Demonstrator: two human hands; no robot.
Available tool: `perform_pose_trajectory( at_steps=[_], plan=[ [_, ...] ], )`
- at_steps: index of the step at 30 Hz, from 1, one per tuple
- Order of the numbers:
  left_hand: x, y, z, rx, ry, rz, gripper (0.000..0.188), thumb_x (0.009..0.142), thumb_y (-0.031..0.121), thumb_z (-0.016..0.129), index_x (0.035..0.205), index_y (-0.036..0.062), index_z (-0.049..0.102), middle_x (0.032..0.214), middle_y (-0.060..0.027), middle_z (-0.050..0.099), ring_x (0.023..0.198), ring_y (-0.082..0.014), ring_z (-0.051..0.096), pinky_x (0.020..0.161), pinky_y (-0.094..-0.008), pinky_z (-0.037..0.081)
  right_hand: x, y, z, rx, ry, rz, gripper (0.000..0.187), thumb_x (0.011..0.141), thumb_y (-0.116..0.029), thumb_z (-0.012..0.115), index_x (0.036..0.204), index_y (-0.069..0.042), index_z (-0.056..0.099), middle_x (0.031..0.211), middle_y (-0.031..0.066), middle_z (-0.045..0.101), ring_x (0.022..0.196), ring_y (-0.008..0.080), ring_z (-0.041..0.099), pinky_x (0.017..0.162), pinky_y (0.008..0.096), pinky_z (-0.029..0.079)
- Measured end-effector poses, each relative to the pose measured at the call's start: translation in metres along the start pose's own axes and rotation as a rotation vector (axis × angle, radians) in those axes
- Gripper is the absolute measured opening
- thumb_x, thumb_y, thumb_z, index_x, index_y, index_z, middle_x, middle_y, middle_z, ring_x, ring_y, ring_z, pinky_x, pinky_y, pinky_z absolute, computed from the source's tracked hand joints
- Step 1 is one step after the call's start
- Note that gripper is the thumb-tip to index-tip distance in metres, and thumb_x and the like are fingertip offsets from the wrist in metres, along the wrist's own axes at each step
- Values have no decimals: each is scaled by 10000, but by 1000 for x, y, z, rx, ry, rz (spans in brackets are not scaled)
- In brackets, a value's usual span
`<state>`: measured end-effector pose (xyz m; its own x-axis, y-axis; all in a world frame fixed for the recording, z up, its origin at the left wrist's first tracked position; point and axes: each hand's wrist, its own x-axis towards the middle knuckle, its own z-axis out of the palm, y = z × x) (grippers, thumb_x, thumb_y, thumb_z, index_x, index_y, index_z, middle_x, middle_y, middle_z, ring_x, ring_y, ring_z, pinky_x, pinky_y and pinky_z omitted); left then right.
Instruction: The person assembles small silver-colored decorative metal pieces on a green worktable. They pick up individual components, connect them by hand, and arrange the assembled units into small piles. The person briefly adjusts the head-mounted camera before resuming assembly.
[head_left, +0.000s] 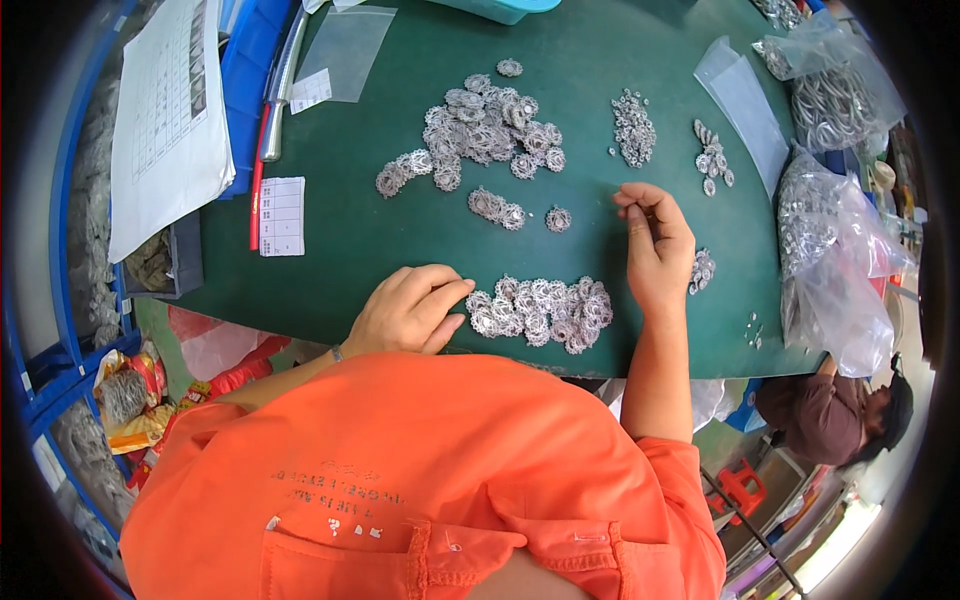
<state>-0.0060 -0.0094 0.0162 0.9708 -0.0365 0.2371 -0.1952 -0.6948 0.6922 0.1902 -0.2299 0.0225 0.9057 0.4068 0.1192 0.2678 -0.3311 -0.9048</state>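
Note:
My left hand (408, 308) rests on the green table with its fingers loosely bent and apart. Its fingertips are at the left end of a row of overlapping silver filigree pieces (540, 312) near the table's front edge. Raised over the table to the right, my right hand (657, 245) has thumb and fingertips pinched together; anything between them is too small to make out. Beyond the hands lie a large heap of silver filigree pieces (482, 130), a short cluster of them (496, 208) and a single filigree piece (558, 219).
Tiny metal parts (634, 128) and small round pieces (711, 160) lie at the right. Clear bags of metal parts (810, 225) line the right edge. A red pen (257, 185), a label (282, 216) and papers (172, 125) are on the left. A person (835, 412) sits beyond.

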Motion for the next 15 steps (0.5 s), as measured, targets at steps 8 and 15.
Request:
perform_pose_trajectory(
  at_steps=[8, 15],
  plan=[
    [3, -1, 0, -21, 13, 25, 415, 765, 16, 739, 1162, 29, 623, 1102, -93, 583, 935, -280, 599, 804, -384, 515, -7, -10, 25, -8, -77, -85, 195, 895, 47, 615, 1082, -5, 640, 992, 89, 684, 845, 184, 636, 788, 288, 515],
    [0, -1, 1, -8, 26, 19, 399, 772, 20, 733, 1156, 29, 626, 1099, -91, 582, 942, -279, 599, 812, -381, 518, -2, -34, 1, -85, -575, -302, 162, 729, 30, 753, 865, -28, 685, 933, 97, 650, 865, 278, 626, 727, 370, 514]
  ],
)
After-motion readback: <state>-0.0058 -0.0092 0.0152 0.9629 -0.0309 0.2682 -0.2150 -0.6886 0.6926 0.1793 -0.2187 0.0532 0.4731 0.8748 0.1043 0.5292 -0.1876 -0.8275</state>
